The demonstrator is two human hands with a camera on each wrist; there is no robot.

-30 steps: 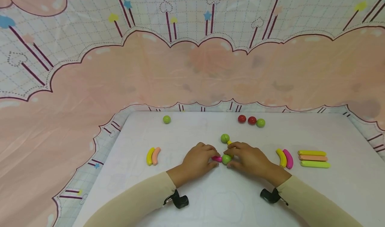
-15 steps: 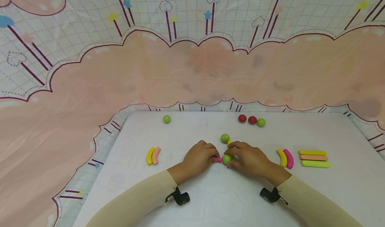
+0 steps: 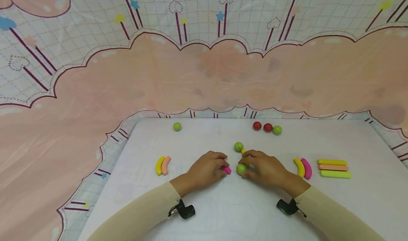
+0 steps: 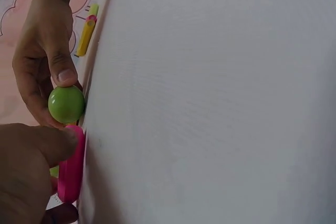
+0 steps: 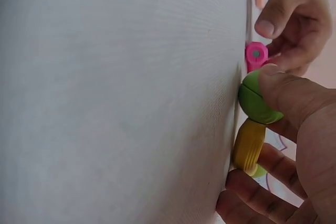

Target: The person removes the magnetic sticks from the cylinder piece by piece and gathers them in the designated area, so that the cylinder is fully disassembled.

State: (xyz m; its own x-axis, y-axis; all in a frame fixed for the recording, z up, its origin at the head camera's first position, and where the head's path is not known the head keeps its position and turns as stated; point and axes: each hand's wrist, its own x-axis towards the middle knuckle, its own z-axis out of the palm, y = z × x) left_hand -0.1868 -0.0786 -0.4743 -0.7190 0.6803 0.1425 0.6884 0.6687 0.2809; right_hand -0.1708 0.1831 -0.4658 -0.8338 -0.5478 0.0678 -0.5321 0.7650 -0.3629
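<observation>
In the head view my left hand (image 3: 208, 171) holds a short pink magnetic rod (image 3: 226, 169) between thumb and fingers. A round metal spot shows on the end of that pink rod (image 5: 256, 53) in the right wrist view. My right hand (image 3: 266, 168) grips a green ball (image 3: 241, 169) with thumb and fingers. A yellow rod (image 5: 249, 144) joins this ball under the hand. Beyond the right fingertips, another green ball (image 3: 238, 146) sits at the end of a yellow rod, partly hidden by the hand. A small gap separates the pink rod from the gripped ball.
On the white table (image 3: 204, 212), a curved yellow rod (image 3: 159, 166) and a peach one (image 3: 165, 165) lie left. Right are curved yellow (image 3: 299, 167) and pink rods (image 3: 306, 168), and straight rods (image 3: 333, 168). Red balls (image 3: 268, 127) and green balls (image 3: 177, 126) line the back.
The pink rod touched or nearly touched the green ball; my left hand has since drawn it slightly left, away from the ball. My right hand has stayed almost still on the ball.
</observation>
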